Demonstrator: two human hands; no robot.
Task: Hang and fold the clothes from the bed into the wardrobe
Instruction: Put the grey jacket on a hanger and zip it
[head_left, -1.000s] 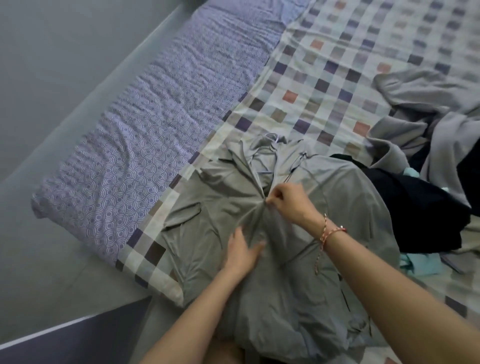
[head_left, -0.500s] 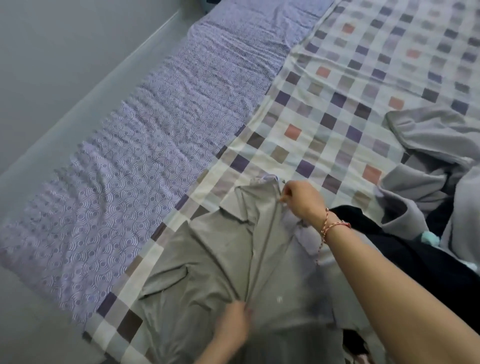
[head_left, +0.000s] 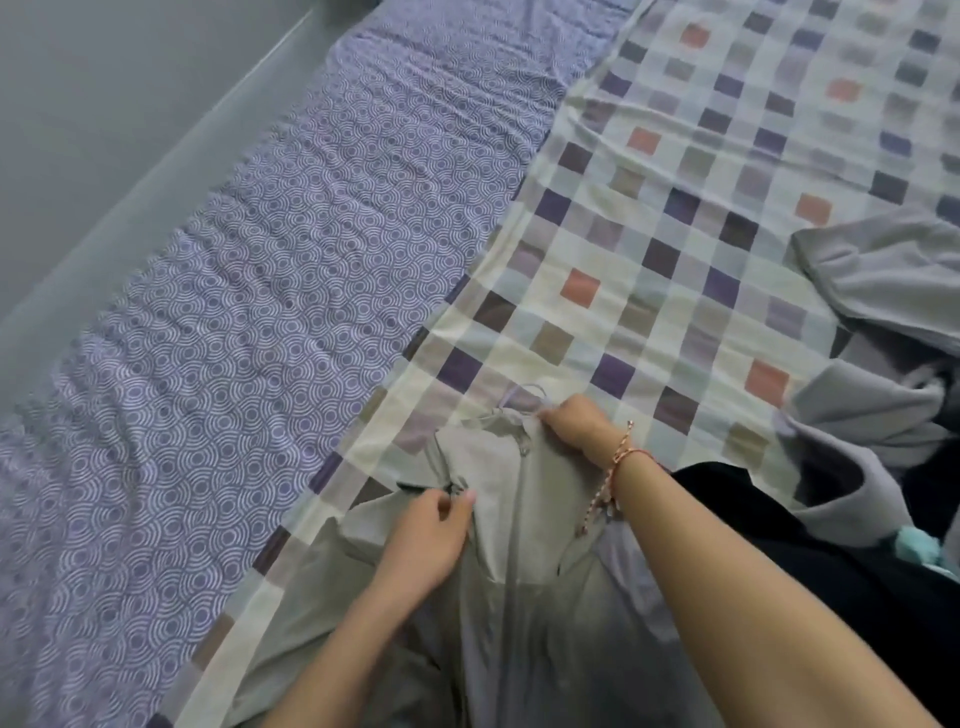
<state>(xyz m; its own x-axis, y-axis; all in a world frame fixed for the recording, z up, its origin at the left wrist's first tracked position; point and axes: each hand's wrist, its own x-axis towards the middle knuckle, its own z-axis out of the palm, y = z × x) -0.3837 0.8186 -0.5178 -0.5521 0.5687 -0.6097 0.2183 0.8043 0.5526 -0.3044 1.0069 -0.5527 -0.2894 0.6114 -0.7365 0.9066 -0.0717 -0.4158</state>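
The right hand (head_left: 576, 428) is curled tight on the collar edge of the grey shirt (head_left: 493, 467), fingertips pinched together just beside the hanger hook (head_left: 522, 395). The left hand (head_left: 428, 535) sits lower and to the left. Its thumb and fingers nip a bunched fold near the shoulder, where the cloth puckers into a dark knot.

The shirt lies on the bed at lower centre of the frame. Its collar points up the frame, and its body runs straight down and out past the bottom edge, so its long axis is close to vertical here. The hook pokes out above the collar, touching the right hand's fingertips and well clear of the left. If the shirt is to be lifted by its hanger, I'd say the right hand is the one placed to take it.

The fabric looks thin, smooth and slippery, with soft creases and a seam down the front. The hook is a slim pale loop, blurred. Underneath is a checked sheet (head_left: 649, 234) of cream, purple and coral squares. A purple swirl-print sheet (head_left: 260, 286) fills the left of the frame. At right lie a black garment (head_left: 831, 571) and a pale grey garment (head_left: 883, 270), thicker and rumpled. The wardrobe is nowhere in sight.
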